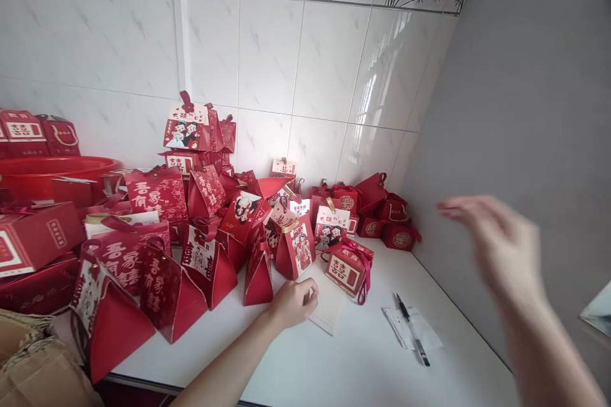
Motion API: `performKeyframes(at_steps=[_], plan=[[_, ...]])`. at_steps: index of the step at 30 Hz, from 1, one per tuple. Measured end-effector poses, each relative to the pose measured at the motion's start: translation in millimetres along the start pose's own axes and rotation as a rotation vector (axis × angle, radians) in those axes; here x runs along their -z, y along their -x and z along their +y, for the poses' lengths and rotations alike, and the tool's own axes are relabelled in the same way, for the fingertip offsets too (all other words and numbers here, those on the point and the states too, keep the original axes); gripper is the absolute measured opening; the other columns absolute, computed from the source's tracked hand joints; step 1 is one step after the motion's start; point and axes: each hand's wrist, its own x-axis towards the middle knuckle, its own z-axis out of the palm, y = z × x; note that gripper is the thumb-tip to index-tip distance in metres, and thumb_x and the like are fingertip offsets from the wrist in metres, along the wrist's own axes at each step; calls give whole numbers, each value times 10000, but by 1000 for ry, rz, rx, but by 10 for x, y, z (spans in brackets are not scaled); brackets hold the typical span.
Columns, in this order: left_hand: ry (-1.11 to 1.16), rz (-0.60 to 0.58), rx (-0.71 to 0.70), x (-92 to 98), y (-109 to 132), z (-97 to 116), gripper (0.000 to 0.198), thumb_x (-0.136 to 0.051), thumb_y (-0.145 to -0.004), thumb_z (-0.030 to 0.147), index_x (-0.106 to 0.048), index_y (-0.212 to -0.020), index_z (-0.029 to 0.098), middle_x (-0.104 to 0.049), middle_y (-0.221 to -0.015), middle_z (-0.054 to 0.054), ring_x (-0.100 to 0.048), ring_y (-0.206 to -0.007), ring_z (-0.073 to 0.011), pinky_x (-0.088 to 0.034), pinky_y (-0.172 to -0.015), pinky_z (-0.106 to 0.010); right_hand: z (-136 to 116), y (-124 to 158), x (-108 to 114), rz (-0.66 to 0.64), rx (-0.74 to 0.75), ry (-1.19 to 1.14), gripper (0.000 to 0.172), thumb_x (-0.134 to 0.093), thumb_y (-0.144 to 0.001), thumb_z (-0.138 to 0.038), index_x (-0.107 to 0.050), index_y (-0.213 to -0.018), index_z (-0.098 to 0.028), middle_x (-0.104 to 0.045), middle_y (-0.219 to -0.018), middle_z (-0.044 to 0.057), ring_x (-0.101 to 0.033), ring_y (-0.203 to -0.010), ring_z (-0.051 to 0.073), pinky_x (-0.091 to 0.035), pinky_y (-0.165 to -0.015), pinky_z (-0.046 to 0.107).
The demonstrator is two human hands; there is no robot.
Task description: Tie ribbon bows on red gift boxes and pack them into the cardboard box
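Observation:
My left hand [292, 302] rests on the white tabletop [363, 362] with its fingers curled onto the edge of a small lined paper sheet [329, 306]. It lies just in front of a heap of red gift boxes [210, 229]. My right hand [496, 245] is raised in the air at the right, blurred by motion, with its fingers stretched out and nothing in it. A black pen [413, 331] lies on a white slip [411, 328] between the two hands. A red box with a ribbon [348, 267] stands beside the sheet.
A red plastic basin [52, 173] and more red boxes [35, 238] sit at the left. Crumpled brown cardboard [33, 362] lies at the near left corner. A white tiled wall runs behind and a grey wall [525, 108] closes the right side.

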Motion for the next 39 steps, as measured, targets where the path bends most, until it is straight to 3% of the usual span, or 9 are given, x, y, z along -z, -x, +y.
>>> performKeyframes(at_steps=[5, 8, 12, 16, 20, 24, 29, 33, 39], plan=[[-12, 4, -14, -22, 2, -40, 87, -428, -764, 199, -498, -713, 186, -293, -458, 85, -282, -425, -77, -218, -475, -208, 536, 385, -783, -450, -146, 8, 654, -604, -688, -542, -449, -1204, -172, -471, -1244, 159, -463, -1183, 322, -413, -972, 465], [-23, 25, -43, -33, 15, -75, 102, -409, -778, 214, -484, -715, 184, -296, -460, 85, -277, -422, -72, -220, -473, -208, 823, 603, -1085, -584, -257, 19, 955, -677, -591, -483, -247, -1347, -89, -358, -1312, 224, -328, -1295, 364, -309, -1072, 467], [-2, 33, -73, -21, -21, -12, 107, -401, -786, 220, -462, -707, 183, -286, -462, 86, -274, -420, -65, -212, -460, -204, 1050, 731, -1255, -567, -307, -38, 997, -657, -596, -425, -123, -1384, -128, -359, -1309, 202, -332, -1302, 349, -297, -1083, 485], [113, 96, -23, -31, -229, 222, 150, -399, -821, 260, -471, -713, 185, -403, -519, 58, -404, -478, -77, -284, -479, -194, 1169, 785, -1326, -468, -182, -92, 965, -682, -600, -421, -157, -1373, -181, -394, -1260, 179, -386, -1251, 370, -337, -1041, 539], [263, 356, 41, -137, -475, 315, 155, -448, -819, 289, -513, -921, 191, -569, -738, -3, -557, -702, -132, -435, -647, -236, 1175, 856, -1287, -420, 43, -86, 919, -656, -672, -355, -106, -1393, -202, -363, -1250, 164, -432, -1196, 352, -385, -986, 566], [337, 580, 53, -202, -506, 158, 327, -544, -788, 344, -484, -1067, 185, -536, -1027, -82, -550, -929, -189, -457, -846, -336, 1055, 883, -1207, -432, 220, -147, 946, -651, -679, -260, -56, -1413, -277, -280, -1347, 136, -354, -1275, 323, -382, -1016, 527], [536, 363, 35, -69, -425, 54, 713, -600, -740, 458, -311, -1330, 182, -351, -1392, -140, -337, -1305, -297, -333, -1060, -431, 793, 741, -1254, -495, 325, -236, 989, -673, -628, -186, -90, -1423, -267, -280, -1402, 138, -321, -1308, 317, -369, -1041, 509], [735, 236, 110, -9, -444, 77, 710, -536, -782, 446, -257, -1381, 187, -382, -1414, -119, -356, -1315, -294, -367, -1051, -419, 742, 654, -1345, -634, 280, -259, 1014, -648, -621, -137, -69, -1446, -250, -218, -1477, 130, -290, -1344, 313, -339, -1070, 503], [668, 111, 145, -91, -481, -28, 702, -567, -776, 397, -287, -1380, 173, -373, -1435, -116, -316, -1348, -292, -293, -1111, -417, 963, 820, -1342, -699, 113, -340, 1033, -626, -706, -171, 84, -1447, -288, -100, -1525, 140, -318, -1338, 309, -380, -1029, 502]])
